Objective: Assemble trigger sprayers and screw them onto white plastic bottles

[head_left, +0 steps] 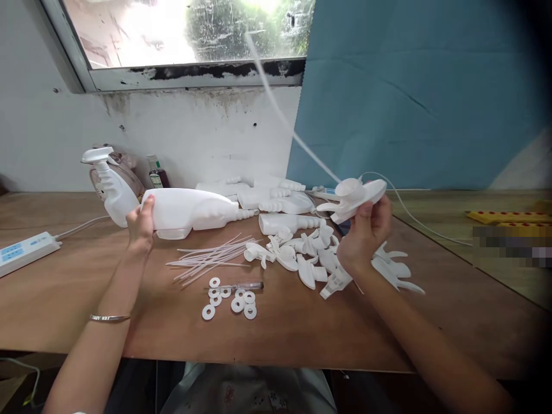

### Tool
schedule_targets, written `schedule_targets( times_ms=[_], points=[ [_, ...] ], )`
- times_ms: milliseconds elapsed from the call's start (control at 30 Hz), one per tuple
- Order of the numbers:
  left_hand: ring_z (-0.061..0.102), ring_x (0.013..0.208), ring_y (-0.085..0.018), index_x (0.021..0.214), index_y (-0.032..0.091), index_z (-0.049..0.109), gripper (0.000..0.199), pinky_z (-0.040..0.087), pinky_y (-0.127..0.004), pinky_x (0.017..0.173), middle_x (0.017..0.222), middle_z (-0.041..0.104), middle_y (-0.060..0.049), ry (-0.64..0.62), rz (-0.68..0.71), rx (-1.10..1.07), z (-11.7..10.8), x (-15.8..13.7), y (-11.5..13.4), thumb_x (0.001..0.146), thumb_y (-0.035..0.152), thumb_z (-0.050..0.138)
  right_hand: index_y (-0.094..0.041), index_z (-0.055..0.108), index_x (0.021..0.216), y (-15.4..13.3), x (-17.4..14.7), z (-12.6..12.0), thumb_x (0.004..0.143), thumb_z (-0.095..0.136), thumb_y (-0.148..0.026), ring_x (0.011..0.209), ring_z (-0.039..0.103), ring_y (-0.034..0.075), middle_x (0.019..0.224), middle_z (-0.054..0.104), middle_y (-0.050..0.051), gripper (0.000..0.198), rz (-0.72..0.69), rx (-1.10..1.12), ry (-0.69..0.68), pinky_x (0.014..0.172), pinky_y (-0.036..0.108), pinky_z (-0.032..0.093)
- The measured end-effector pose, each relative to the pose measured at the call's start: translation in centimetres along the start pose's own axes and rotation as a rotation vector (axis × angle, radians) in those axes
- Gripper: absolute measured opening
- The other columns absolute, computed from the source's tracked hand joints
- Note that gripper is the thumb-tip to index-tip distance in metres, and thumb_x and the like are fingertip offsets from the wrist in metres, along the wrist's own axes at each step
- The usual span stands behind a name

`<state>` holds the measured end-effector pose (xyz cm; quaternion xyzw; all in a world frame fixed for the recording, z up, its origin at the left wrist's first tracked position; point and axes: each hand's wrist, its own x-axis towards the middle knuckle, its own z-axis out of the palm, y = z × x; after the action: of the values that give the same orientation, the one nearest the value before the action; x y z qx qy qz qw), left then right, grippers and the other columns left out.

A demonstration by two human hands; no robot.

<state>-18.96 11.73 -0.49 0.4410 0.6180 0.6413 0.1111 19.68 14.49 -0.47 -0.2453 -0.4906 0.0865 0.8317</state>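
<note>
My left hand (141,225) grips the base of a white plastic bottle (190,211), which lies sideways in the air with its ribbed neck pointing right. Raised on the other side, my right hand (366,230) is closed around a white spray trigger head (356,197). A long thin dip tube (284,121) sticks out of that head, up and to the left. Below lie a pile of loose spray trigger heads (302,253), a bundle of thin white tubes (211,259) and several white ring washers (237,305). The bottle and the spray head are apart.
More white bottles (276,198) lie at the back of the table (172,328). An assembled spray bottle (116,192) stands at the left, near a small dark bottle (157,172). A screwdriver (245,286) lies among the washers. A power strip (28,253) sits at the left edge.
</note>
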Motion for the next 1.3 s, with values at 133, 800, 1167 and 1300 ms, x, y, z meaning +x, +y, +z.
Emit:
schedule_targets(
  times_ms=[133,800,1167,1300],
  points=[
    [0.051,0.061,-0.010,0.083,0.017,0.044,0.044,0.043,-0.021,0.051,0.062,0.055,0.004,0.017,-0.149,-0.241,-0.5,0.5,-0.6,0.070,0.059,0.043,-0.017,0.057,0.102,0.3,0.0,-0.3,0.084,0.047,-0.034,0.098,0.055,0.022,0.098,0.059,0.008,0.027,-0.013,-0.142,-0.085,0.089,0.038,0.039],
    [0.055,0.055,-0.008,0.089,0.015,0.052,0.021,0.047,-0.019,0.056,0.072,0.060,0.002,0.127,-0.323,-0.670,-0.4,0.5,-1.5,0.072,0.028,0.046,-0.020,0.061,0.102,1.6,0.5,-1.1,0.083,0.045,-0.043,0.094,0.058,0.025,0.100,0.063,0.008,0.034,0.004,-0.326,-0.154,0.083,0.040,0.043],
    [0.051,0.051,-0.006,0.086,0.011,0.057,0.020,0.049,-0.019,0.059,0.065,0.058,0.004,0.267,-0.345,-0.665,0.2,-0.1,-1.2,0.070,0.023,0.057,-0.018,0.057,0.110,-0.1,-0.3,-0.8,0.086,0.041,-0.037,0.078,0.057,0.018,0.094,0.063,0.007,0.035,-0.092,-0.495,-0.268,0.070,0.032,0.045],
    [0.052,0.052,-0.007,0.080,0.008,0.060,0.024,0.048,-0.020,0.058,0.063,0.059,0.002,0.233,-0.327,-0.624,1.2,-0.8,-1.3,0.063,0.024,0.065,-0.020,0.053,0.115,-1.0,-1.6,-0.9,0.085,0.045,-0.030,0.065,0.055,0.016,0.087,0.062,0.006,0.033,-0.367,-0.568,-0.346,0.060,0.030,0.044]
  ],
)
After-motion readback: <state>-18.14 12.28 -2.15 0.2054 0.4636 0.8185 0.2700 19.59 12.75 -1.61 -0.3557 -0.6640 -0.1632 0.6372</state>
